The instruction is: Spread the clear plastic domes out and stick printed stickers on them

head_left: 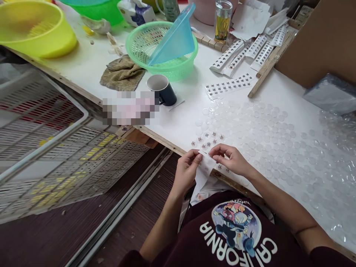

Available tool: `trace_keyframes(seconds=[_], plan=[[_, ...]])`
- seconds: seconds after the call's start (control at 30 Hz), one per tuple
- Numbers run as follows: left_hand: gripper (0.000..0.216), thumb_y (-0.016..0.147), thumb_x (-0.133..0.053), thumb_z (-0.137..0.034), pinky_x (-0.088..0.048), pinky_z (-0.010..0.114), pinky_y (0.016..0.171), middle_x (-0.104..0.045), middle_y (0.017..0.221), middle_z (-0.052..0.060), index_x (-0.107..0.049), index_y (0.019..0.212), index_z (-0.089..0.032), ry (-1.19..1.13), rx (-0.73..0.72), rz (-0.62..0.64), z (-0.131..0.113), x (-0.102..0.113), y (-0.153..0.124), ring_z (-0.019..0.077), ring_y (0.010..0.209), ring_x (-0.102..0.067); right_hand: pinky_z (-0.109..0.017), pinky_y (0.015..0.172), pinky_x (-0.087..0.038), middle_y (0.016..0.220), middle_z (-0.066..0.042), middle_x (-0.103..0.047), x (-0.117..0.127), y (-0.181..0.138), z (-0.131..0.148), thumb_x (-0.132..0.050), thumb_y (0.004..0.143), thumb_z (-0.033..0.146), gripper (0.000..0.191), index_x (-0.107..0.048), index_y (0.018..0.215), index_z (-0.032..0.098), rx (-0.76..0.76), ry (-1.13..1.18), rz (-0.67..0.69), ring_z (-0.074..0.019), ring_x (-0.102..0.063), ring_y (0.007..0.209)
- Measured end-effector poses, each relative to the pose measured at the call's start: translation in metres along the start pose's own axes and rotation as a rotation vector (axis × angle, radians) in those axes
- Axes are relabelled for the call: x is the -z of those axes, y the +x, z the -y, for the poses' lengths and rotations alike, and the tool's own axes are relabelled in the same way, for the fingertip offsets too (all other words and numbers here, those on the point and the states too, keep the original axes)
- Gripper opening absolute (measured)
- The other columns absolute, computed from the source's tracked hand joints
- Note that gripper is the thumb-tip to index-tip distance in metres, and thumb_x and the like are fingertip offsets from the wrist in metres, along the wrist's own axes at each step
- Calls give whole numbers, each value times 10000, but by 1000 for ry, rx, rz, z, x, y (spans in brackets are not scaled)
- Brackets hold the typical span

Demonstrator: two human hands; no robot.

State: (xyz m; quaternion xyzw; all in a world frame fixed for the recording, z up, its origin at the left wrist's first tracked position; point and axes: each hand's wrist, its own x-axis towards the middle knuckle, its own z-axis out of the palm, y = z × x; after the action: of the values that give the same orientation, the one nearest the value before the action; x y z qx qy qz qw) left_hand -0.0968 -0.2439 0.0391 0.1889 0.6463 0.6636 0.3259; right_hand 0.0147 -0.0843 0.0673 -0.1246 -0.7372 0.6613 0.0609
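Thumb and fingers of my left hand [187,167] pinch a white sticker strip [205,168], which bends over the table's front edge and hangs down. My right hand [233,158] is at the strip's upper right end with its thumb and fingertips drawn together; whatever is between them is too small to make out. Just beyond both hands lie several clear discs with small printed pictures [207,140]. To the right of them, many plain clear round discs [267,133] are spread over the white table [178,128].
A dark mug [168,94] stands near the front edge, beside a brown cloth [122,74]. Behind is a green basket [178,70] holding a blue scoop [175,40]. Sticker sheets [229,86] lie farther back by a wooden strip [267,66]. White crates [69,159] stand left below.
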Motion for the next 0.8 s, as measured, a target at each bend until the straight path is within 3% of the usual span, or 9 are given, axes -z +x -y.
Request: trace_keyframes(seconds=[0.1, 0.17, 0.27, 0.37, 0.47, 0.6, 0.7, 0.8], plan=[[391, 772, -828, -418, -419, 210, 586, -618, 732, -21, -638, 1041, -207, -323, 113, 81, -2, -9, 3, 108, 602, -522, -382, 893, -485, 1166, -63, -671, -7, 0, 3, -658, 915, 259, 261, -661, 1177, 265, 197, -178, -85, -212, -617, 1065], [510, 723, -876, -391, -397, 189, 534, -606, 699, -48, -598, 1120, -233, -473, 203, 145, -3, -15, 3, 85, 536, -495, -422, 1008, -424, 1246, -68, -646, -10, 1, 7, -672, 924, 262, 210, -676, 1134, 273, 284, -292, -107, -233, -571, 1197], [524, 709, -892, -384, -393, 178, 521, -616, 711, -51, -600, 1117, -231, -540, 270, 150, -4, -22, 3, 73, 527, -494, -426, 1014, -378, 1152, -52, -696, -8, 3, 12, -674, 936, 268, 44, -689, 974, 252, 283, -400, -91, -232, -601, 1140], [459, 800, -792, -531, -482, 217, 619, -699, 918, 19, -648, 1105, -219, -472, 194, 74, -4, -19, 0, 123, 692, -612, -407, 962, -380, 933, -25, -729, -1, 5, 14, -681, 929, 277, 66, -672, 886, 227, 170, -428, -66, -210, -643, 947], [496, 840, -719, -604, -522, 265, 738, -712, 1046, 73, -699, 1117, -193, -296, 46, 31, -5, -11, -4, 183, 868, -655, -358, 871, -420, 842, -10, -719, 5, 7, 13, -667, 924, 302, 106, -677, 861, 217, 39, -342, -48, -178, -631, 814], [345, 800, -802, -459, -465, 238, 642, -683, 803, 38, -736, 951, -155, -22, 6, 5, -6, -7, -9, 153, 715, -593, -292, 711, -440, 772, 8, -670, 5, 7, 9, -638, 916, 327, 129, -682, 880, 212, -61, -173, -42, -152, -593, 731], [308, 846, -742, -450, -383, 219, 547, -599, 671, -4, -688, 777, -154, 61, -12, -86, -4, -12, -10, 110, 591, -476, -283, 707, -442, 736, 33, -622, 4, 5, 9, -683, 876, 320, 132, -672, 963, 222, -47, -166, -95, -143, -575, 709], [326, 857, -719, -439, -340, 215, 519, -535, 630, -22, -634, 707, -162, 110, -36, -133, -1, -16, -10, 101, 571, -421, -286, 701, -437, 705, 35, -621, 3, 2, 9, -675, 887, 313, 92, -662, 902, 224, -34, -192, -111, -143, -574, 688]])
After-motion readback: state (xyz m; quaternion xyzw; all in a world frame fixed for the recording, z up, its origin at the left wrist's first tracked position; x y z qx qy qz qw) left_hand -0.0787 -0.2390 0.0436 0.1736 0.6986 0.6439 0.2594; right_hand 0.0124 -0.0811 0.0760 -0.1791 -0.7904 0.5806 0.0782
